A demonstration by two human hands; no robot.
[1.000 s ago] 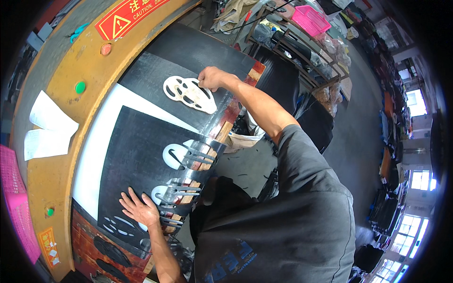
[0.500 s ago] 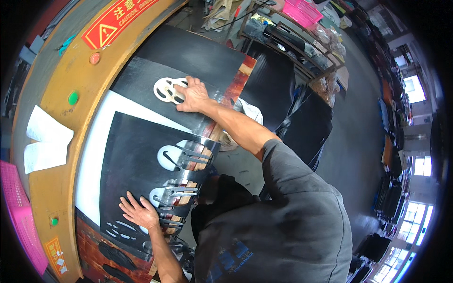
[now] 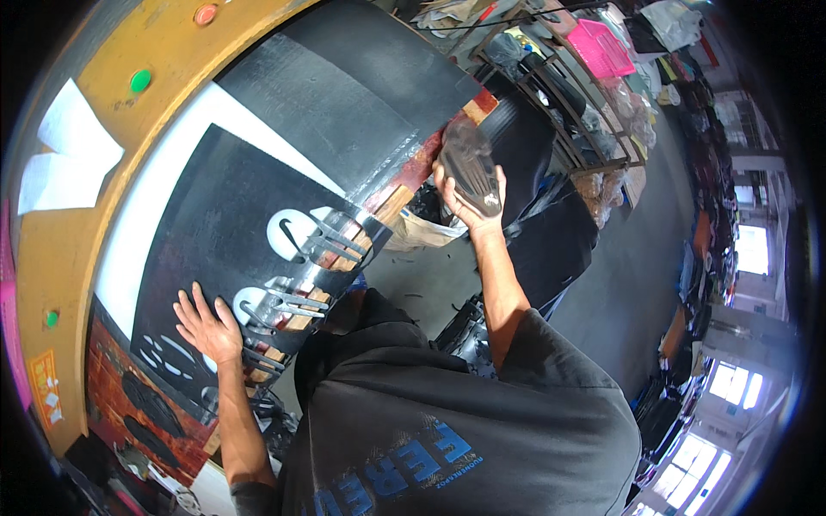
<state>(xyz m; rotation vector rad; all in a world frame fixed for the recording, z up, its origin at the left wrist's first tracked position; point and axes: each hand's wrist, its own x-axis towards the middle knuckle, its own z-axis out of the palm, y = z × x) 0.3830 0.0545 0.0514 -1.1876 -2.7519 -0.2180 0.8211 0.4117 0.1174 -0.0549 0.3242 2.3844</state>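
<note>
A black sheet (image 3: 215, 224) is seen pierced by white cut-out shapes (image 3: 288, 232), with a white bed (image 3: 146, 224) beneath. Far left, a yellow frame (image 3: 103, 129) is dotted with green (image 3: 140, 81) and orange buttons (image 3: 205, 14). A pink basket (image 3: 602, 47) is spotted far right. A dark grey cut piece (image 3: 471, 168) is shown.

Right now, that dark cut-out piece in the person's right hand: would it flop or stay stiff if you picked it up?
The dark cut-out piece probably stays fairly stiff: it lies flat across the right hand without drooping. It looks thin, so likely light. Its sheen suggests it may be slippery.
</note>
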